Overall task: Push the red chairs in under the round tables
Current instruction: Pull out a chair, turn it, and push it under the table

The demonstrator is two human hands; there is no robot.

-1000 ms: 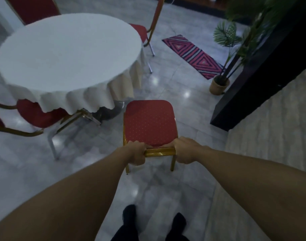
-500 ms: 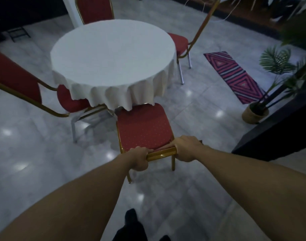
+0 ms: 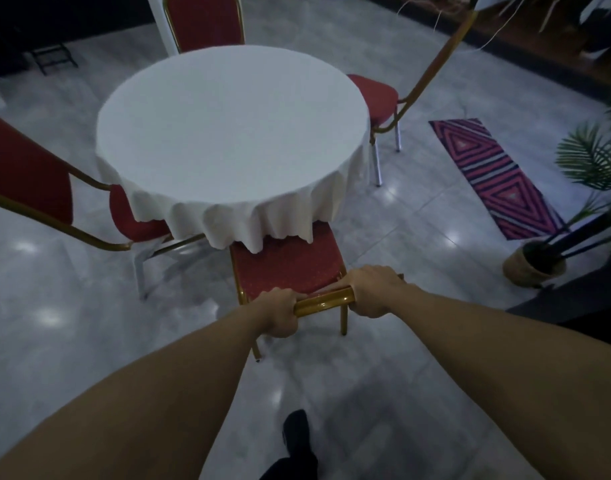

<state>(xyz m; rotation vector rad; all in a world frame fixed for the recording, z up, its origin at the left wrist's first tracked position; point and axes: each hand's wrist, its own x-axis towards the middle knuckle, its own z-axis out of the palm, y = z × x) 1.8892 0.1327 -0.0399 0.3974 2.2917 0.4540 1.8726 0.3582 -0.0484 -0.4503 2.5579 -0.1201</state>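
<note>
A red chair (image 3: 286, 268) with a gold frame stands in front of me, its seat's far edge tucked under the hanging white cloth of the round table (image 3: 231, 129). My left hand (image 3: 278, 311) and my right hand (image 3: 373, 291) are both shut on the gold top rail of the chair's back. Three more red chairs ring the table: one at the left (image 3: 131, 220), one at the far side (image 3: 203, 22), one at the right (image 3: 377, 95), each with its seat at or partly under the table's edge.
A pink and black patterned rug (image 3: 494, 178) lies on the grey tiled floor to the right. A potted palm (image 3: 536, 265) stands at the right edge beside a dark counter. My dark shoe (image 3: 295, 431) shows below.
The chair has slid forward and its seat's far end now sits under the tablecloth. I have stepped closer, so the table fills more of the view.
</note>
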